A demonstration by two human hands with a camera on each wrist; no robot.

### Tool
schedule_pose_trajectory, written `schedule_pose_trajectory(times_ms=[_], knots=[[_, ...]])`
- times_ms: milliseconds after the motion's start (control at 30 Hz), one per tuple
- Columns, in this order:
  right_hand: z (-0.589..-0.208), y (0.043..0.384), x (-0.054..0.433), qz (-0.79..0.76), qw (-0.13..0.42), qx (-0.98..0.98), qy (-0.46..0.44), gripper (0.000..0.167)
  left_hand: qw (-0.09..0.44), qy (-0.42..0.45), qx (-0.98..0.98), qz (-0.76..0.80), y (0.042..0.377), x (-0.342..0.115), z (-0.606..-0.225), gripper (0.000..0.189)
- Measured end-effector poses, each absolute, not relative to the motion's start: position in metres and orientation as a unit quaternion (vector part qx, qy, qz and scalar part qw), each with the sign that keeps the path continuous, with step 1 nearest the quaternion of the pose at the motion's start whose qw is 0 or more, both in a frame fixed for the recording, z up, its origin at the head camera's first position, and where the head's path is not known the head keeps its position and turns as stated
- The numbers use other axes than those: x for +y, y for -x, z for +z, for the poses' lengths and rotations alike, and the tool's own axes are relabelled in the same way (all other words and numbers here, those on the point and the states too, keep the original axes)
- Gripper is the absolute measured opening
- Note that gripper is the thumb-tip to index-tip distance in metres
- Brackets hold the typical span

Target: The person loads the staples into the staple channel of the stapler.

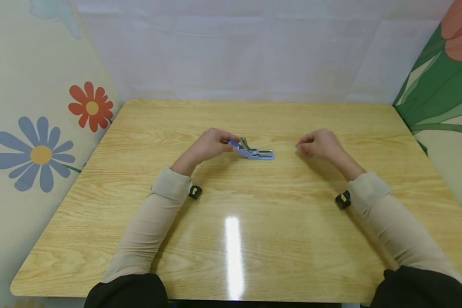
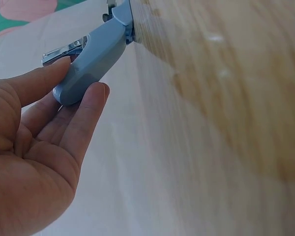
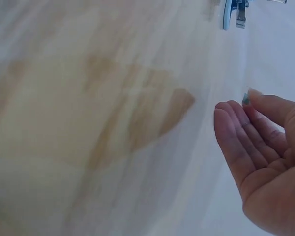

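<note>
A light blue stapler (image 1: 255,154) lies opened out near the middle of the table, its metal staple channel uncovered and its base on the wood. My left hand (image 1: 212,145) pinches the stapler's raised blue handle end, thumb on one side and fingers on the other, as the left wrist view shows up close at the blue handle (image 2: 96,61). To the right, apart from the stapler, my right hand (image 1: 321,143) hovers over the table. Between its thumb and fingertip it pinches a tiny grey-green piece (image 3: 245,100), too small to identify.
The wooden table (image 1: 292,239) has a bright light reflection near its front. A white sheet (image 1: 235,55) hangs behind it. Flower-painted walls (image 1: 31,214) stand at the sides. Each wrist carries a small black camera (image 1: 195,191).
</note>
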State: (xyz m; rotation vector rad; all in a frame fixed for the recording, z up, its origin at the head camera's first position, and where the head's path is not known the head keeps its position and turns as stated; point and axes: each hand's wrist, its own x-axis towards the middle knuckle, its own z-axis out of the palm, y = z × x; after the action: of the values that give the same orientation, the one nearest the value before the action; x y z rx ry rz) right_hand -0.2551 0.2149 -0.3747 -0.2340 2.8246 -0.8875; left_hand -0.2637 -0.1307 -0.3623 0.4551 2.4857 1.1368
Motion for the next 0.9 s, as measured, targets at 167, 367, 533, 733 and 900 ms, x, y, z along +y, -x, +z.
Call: schedule_pose_trajectory(times_ms=[167, 367, 533, 733, 900], knots=[[-0.371, 0.255, 0.213, -0.308, 0.078, 0.945, 0.081, 0.025, 0.183, -0.161, 0.882, 0.402, 0.263, -0.132, -0.362, 0.038], [-0.369, 0.256, 0.211, -0.337, 0.056, 0.937, 0.075, 0.025, 0.182, -0.162, 0.882, 0.404, 0.264, -0.132, -0.362, 0.039], [-0.365, 0.258, 0.209, -0.368, 0.057, 0.925, 0.068, 0.026, 0.178, -0.168, 0.881, 0.405, 0.264, -0.132, -0.363, 0.044], [-0.359, 0.26, 0.204, -0.365, 0.042, 0.927, 0.077, 0.027, 0.18, -0.165, 0.883, 0.402, 0.266, -0.131, -0.366, 0.046], [-0.353, 0.262, 0.201, -0.361, 0.037, 0.928, 0.087, 0.029, 0.182, -0.158, 0.884, 0.401, 0.265, -0.13, -0.365, 0.044]])
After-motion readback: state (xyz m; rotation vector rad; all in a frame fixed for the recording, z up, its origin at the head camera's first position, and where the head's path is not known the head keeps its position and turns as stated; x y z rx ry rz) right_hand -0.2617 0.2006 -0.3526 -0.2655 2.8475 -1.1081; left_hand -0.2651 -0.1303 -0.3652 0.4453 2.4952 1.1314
